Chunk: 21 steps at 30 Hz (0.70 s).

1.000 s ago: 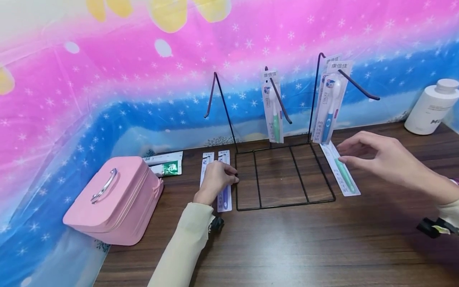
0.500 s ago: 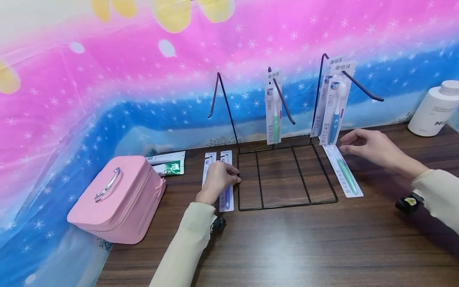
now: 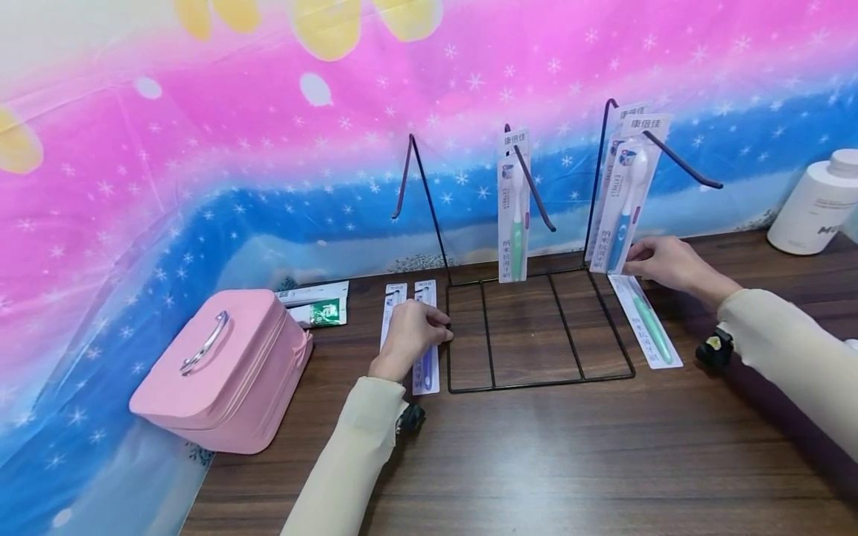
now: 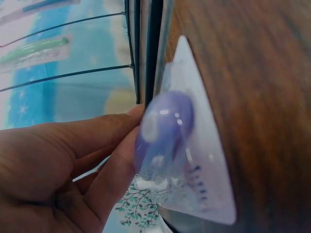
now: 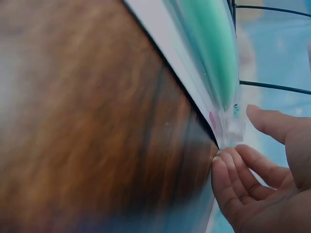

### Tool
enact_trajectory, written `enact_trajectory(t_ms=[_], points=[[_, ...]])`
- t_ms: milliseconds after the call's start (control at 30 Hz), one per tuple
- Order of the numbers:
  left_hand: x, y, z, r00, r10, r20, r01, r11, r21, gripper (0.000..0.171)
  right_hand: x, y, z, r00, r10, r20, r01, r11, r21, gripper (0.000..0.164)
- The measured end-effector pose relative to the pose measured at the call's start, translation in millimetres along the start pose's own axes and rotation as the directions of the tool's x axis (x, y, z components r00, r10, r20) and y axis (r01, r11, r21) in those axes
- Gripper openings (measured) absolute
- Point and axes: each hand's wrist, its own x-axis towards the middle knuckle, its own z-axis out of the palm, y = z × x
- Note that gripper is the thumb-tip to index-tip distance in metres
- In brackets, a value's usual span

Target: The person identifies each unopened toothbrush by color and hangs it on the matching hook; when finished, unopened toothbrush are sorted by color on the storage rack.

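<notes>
A black wire display rack (image 3: 563, 382) stands on the wooden table. My left hand (image 3: 410, 333) pinches its left base rail between thumb and finger, beside two packaged toothbrushes lying flat; the purple toothbrush (image 4: 165, 126) is under the wrist. Nothing is between thumb and fingers of my right hand (image 3: 666, 260), which reaches to the rack's right rear corner. Its fingertips are near the top of a flat green toothbrush pack (image 3: 649, 324) and the lower end of a hanging blue toothbrush pack (image 3: 623, 201). Whether they touch is unclear. A green toothbrush pack (image 3: 515, 208) hangs on the middle hook.
The left hook (image 3: 402, 182) of the rack is bare. A pink case (image 3: 221, 365) stands at the left, with toothpaste tubes (image 3: 325, 313) behind it. A white bottle (image 3: 809, 205) stands at the far right. A colourful cloth (image 3: 234, 134) covers the wall behind.
My right hand has moved left and forward to the top end of the flat green pack. The hanging packs have swung slightly. My left hand keeps its place on the rack.
</notes>
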Motion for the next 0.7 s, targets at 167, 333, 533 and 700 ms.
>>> enact_trajectory(t_ms=[167,333,533,700], points=[[-0.1,0.3,-0.4,1.0,0.003,0.003,-0.003,1.0,-0.001,0.019,4,-4,1,0.999,0.035,0.011,-0.035,0.999,-0.008,0.042],[-0.1,-0.1,-0.6,1.0,0.0,0.006,0.0,1.0,-0.002,0.019,3,-9,1,0.998,0.05,0.022,-0.05,0.999,-0.008,0.043],[-0.1,-0.5,-1.0,1.0,0.001,0.002,-0.001,1.0,-0.001,0.019,0,-11,2,0.994,0.107,0.011,-0.107,0.994,0.003,0.035],[-0.2,-0.4,-0.9,1.0,-0.002,0.007,0.002,1.0,-0.004,0.019,-5,-13,-6,0.991,0.137,-0.004,-0.137,0.99,0.034,0.043]])
